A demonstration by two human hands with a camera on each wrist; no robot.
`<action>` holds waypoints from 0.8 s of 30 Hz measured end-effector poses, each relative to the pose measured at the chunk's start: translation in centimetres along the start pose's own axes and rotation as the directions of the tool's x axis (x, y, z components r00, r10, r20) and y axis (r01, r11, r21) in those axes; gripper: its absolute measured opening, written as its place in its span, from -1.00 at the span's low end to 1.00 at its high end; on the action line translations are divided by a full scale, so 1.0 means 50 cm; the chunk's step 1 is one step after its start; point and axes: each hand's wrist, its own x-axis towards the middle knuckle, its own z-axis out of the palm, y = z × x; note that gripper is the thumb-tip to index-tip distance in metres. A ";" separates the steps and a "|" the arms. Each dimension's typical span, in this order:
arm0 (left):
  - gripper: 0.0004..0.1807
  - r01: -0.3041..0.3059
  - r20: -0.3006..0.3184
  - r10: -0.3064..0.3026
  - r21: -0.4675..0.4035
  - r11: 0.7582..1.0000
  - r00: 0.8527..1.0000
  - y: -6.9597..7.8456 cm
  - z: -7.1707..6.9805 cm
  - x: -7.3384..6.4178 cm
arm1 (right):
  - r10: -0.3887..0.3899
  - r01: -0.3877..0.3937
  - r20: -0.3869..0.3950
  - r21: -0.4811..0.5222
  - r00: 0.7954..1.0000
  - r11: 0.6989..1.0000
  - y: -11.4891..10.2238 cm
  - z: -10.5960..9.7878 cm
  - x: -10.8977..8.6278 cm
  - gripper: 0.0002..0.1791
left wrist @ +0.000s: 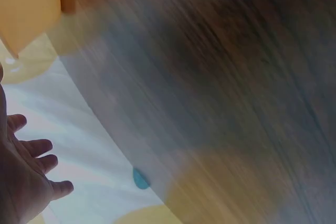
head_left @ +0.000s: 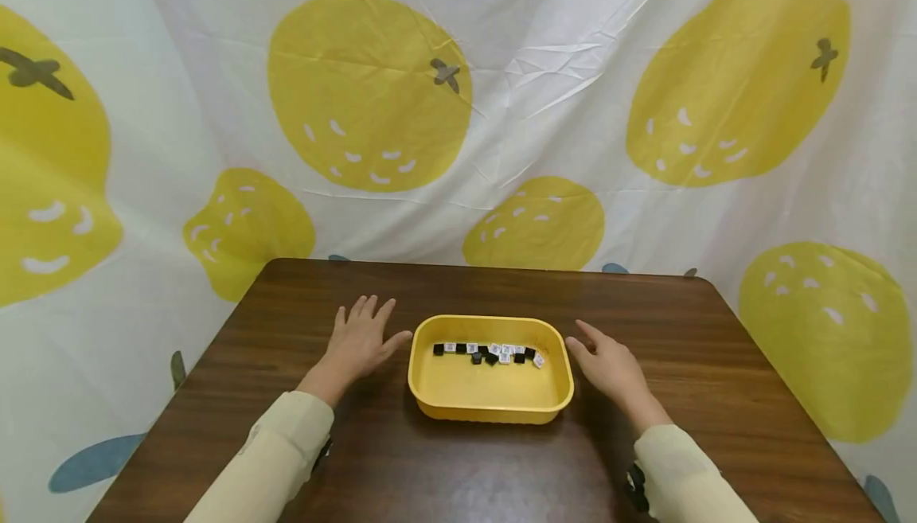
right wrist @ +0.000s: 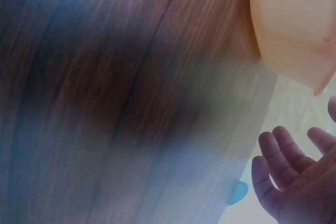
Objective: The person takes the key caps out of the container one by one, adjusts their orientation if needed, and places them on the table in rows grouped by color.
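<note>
A yellow plastic tub (head_left: 487, 415) stands on the table between my two hands. Inside it, small black and white cubes lie in a ragged row along the far side; one white cube (head_left: 539, 361) sits tilted at the right end. My left hand (head_left: 358, 344) is spread beside the tub's left wall, thumb pointing toward the rim, palm empty. On the other side my right hand (head_left: 612, 368) hovers near the right rim, its index finger and thumb extended. The right wrist view shows that hand's fingers (right wrist: 278, 161) slightly bent and holding nothing.
The dark wood table (head_left: 473, 479) reaches back to a white curtain (head_left: 544, 45) printed with yellow lemons, which hangs behind its far edge and along both sides. Dark wrist devices show at both cream sleeves (head_left: 279, 443).
</note>
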 end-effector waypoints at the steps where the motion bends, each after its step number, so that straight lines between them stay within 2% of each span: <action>1: -0.18 -0.009 -0.002 0.009 -0.001 1.000 1.000 0.004 0.000 0.001 | 0.000 0.000 -0.003 0.013 1.000 1.000 -0.001 0.001 -0.001 -0.32; 11: -0.21 -0.088 -0.022 0.088 0.005 0.996 0.996 0.035 0.008 0.012 | -0.017 0.020 -0.027 0.099 0.999 0.995 -0.013 0.014 -0.003 -0.41; 17: -0.23 -0.133 -0.047 0.134 0.020 0.991 0.990 0.053 0.003 0.012 | -0.020 0.022 -0.015 0.161 1.000 0.987 -0.020 0.021 0.000 -0.46; 24: -0.25 -0.174 -0.050 0.174 0.012 0.985 0.983 0.071 0.010 0.015 | -0.024 0.027 -0.018 0.195 1.000 0.980 -0.025 0.027 0.000 -0.50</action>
